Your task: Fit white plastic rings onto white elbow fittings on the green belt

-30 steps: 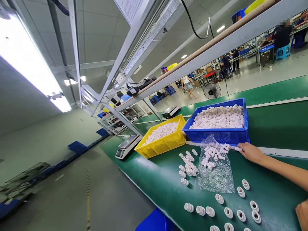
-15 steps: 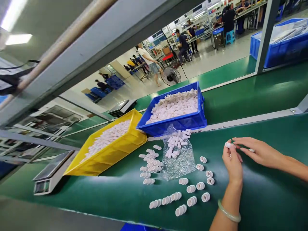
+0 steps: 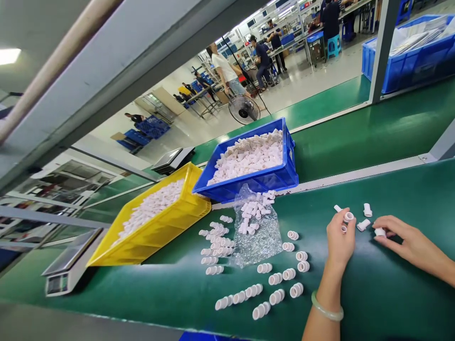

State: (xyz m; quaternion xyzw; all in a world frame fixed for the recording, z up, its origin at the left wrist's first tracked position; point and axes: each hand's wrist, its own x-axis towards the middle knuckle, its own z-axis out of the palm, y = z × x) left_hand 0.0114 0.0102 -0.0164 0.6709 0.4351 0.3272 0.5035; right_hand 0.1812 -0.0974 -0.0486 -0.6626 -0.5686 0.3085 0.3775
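Curling around smooth, hollow white tubes [image 3: 348, 217] is the left hand [image 3: 340, 237].

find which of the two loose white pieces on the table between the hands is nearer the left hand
The lower piece in view, close to the left hand; the upper piece lies beyond it, farther from that hand.

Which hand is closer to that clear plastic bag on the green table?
Left. The left hand, holding a white fitting, is to the right of the plastic bag, apart from it; the right hand is farther right, pinching another fitting.
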